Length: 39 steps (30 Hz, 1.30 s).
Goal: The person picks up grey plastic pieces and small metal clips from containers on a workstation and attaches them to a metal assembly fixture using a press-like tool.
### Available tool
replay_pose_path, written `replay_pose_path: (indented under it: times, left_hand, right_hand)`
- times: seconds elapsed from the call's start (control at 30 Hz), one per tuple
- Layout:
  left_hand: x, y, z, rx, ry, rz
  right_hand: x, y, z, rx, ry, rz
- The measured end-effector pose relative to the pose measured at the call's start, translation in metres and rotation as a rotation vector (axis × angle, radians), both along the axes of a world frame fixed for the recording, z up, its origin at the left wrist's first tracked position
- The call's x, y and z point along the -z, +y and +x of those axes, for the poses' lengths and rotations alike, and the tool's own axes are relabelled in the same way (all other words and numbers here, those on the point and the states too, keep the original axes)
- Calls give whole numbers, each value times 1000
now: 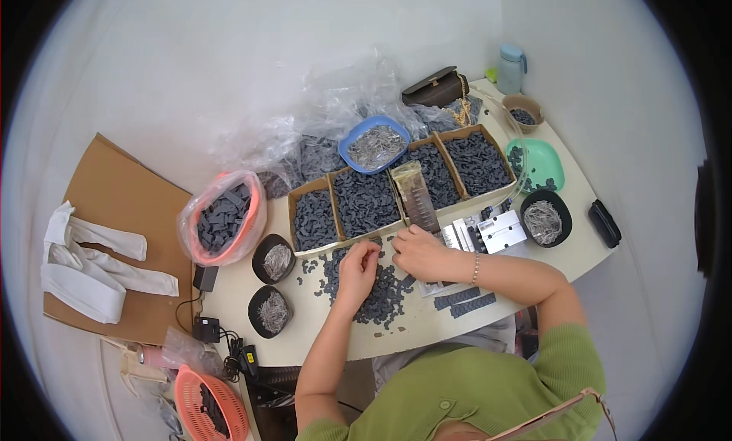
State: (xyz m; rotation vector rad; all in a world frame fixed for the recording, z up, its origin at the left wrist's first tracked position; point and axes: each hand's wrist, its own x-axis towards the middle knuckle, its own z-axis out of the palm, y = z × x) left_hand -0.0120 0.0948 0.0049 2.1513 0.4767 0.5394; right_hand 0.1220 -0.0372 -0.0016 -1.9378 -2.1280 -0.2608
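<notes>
My left hand (358,270) hovers over a loose heap of small dark grey pieces (387,296), its fingers curled together. Whatever it may pinch is too small to make out. Beside it on the right, my right hand (418,253) has its fingers bent and pressed down at the left end of a small metal fixture (499,232). Its fingertips are partly hidden, so anything held there does not show. A clear plastic case (416,197) leans just beyond this hand. Dark ribbed strips (465,301) lie on the table below my right forearm.
Cardboard trays (328,245) of grey pieces stand behind the heap, with a blue bowl (354,163) of metal pins on top. Black bowls (275,278) of pins sit left and right (565,227). A pink basket (257,227) is at left, a green tray (555,169) at right.
</notes>
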Motion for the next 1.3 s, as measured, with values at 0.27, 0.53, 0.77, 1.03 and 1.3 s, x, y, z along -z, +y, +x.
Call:
replay_pose_path:
  times: [0.27,0.53,0.77,1.03,1.3]
  left_hand:
    - [0,-11,-5,52,-82,392]
    - [1,-32,23,131,-162,357]
    - [4,-46,36,190,-149,476]
    - [4,-61,25,234,-68,739]
    - [5,-35,18,286,-32,415]
  right_hand:
    - [-17,-19,24,130,580,-20]
    - [1,-57,15,-18,101,185]
    - [-2,-82,-1,-7,-147,207]
    - [-20,-127,82,299,169,275]
    - [-17,-208,220,1111,159,-275]
